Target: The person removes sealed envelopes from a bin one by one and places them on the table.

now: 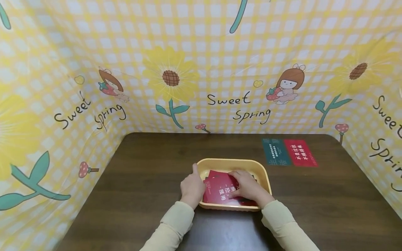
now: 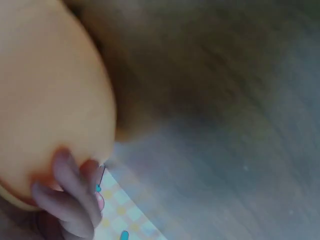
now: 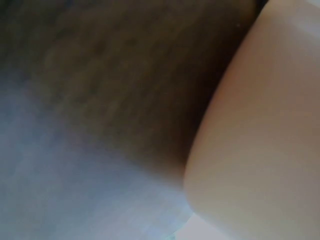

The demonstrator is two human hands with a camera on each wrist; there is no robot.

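A yellow plastic tray (image 1: pixel 232 161) sits mid-table on the dark wooden table (image 1: pixel 141 167), with several red cards (image 1: pixel 220 188) printed in white lying inside it. My left hand (image 1: pixel 194 181) grips the tray's left wall, thumb pointing up along the rim. In the left wrist view its fingers (image 2: pixel 70 200) curl against the tray's outer wall (image 2: pixel 50 100). My right hand (image 1: pixel 237 184) lies inside the tray on the top red card, fingers and thumb curled round its right end. The right wrist view shows only a blurred tray wall (image 3: pixel 260 125) and the table (image 3: pixel 100 75).
A teal card (image 1: pixel 275 151) and a red card (image 1: pixel 299 152) lie side by side flat on the table at the back right. A yellow checked cloth (image 1: pixel 201 69) with flowers walls in the table at the back and on both sides.
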